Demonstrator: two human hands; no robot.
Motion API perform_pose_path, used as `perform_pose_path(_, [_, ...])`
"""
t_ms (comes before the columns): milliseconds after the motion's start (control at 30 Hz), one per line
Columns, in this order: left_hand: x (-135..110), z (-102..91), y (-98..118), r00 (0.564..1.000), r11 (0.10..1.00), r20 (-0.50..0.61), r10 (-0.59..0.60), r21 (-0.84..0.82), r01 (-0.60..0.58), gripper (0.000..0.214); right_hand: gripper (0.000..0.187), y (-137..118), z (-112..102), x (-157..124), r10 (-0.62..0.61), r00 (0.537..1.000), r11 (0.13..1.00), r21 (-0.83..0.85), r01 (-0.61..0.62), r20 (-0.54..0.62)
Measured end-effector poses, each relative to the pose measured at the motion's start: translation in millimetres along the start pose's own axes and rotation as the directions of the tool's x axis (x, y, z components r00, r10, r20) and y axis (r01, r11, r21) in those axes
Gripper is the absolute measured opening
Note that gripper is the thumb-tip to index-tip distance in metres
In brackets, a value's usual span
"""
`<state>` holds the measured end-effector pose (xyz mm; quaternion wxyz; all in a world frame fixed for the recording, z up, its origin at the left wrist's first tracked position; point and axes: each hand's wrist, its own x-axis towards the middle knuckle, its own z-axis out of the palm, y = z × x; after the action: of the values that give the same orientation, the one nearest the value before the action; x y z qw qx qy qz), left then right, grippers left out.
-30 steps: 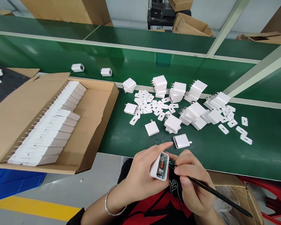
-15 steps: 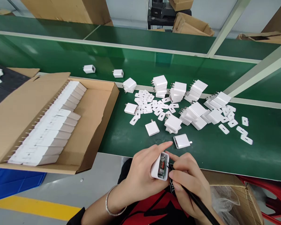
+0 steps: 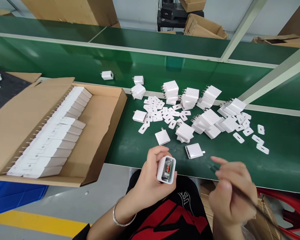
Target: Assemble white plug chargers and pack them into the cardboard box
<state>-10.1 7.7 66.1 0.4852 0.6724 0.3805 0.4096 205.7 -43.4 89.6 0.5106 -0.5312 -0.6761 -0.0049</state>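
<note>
My left hand (image 3: 150,180) is wrapped round a white charger housing (image 3: 165,169), its open end turned up so the red and metal parts inside show. My right hand (image 3: 231,195) is off to the right and blurred by motion, fingers curled on a thin black stick tool (image 3: 255,208) that slants down to the right. Just beyond the hands a single white charger (image 3: 194,150) lies flat on the green belt (image 3: 130,143), with another (image 3: 162,137) a little to its left.
A cardboard box (image 3: 100,133) on the left holds rows of white chargers. Stacks of chargers (image 3: 190,98) and several small white cover plates (image 3: 157,111) are scattered mid-belt. Two chargers (image 3: 107,75) ride the far conveyor. A red stool (image 3: 285,206) sits at lower right.
My right hand pulled the stick tool out of the housing and swung away to the right. My left hand turned the housing more upright. The two chargers on the far conveyor drifted right.
</note>
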Motion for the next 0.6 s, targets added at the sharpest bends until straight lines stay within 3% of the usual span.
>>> perform_pose_path(33, [-2,-0.6,-4,0.999,0.996,-0.005,-0.045,-0.081,0.045,0.051,0.01,15,-7,1,0.033,0.999,0.983,-0.182,-0.032,0.007])
perform_pose_path(100, [-4,-3.0,-11,0.993,0.98,0.016,-0.115,-0.16,0.116,0.039,0.01,49,-21,0,0.086,0.986,0.834,-0.551,0.005,0.14])
perform_pose_path(200, [-5,-8.3,-22,0.969,0.966,0.1,-0.226,-0.108,0.236,0.024,0.025,95,-42,-6,0.165,0.918,0.64,-0.747,0.178,0.36])
perform_pose_path(300, [-2,-10.9,-30,0.955,0.964,0.138,-0.262,-0.009,0.265,0.024,0.028,126,-56,-14,0.32,0.849,0.588,-0.79,0.171,0.421])
perform_pose_path(400, [1,-8.1,-37,0.982,0.988,0.114,-0.151,0.054,0.145,0.03,0.035,152,-68,-11,0.457,0.803,0.707,-0.705,-0.066,0.383])
perform_pose_path(500, [0,-3.7,-40,0.989,0.988,0.073,-0.129,0.091,0.122,0.03,0.056,185,-81,0,0.531,0.808,0.732,-0.619,-0.284,0.257])
perform_pose_path(600, [-2,-1.3,-40,0.968,0.969,0.059,-0.244,0.052,0.242,0.038,0.071,217,-90,9,0.547,0.828,0.679,-0.644,-0.353,0.123])
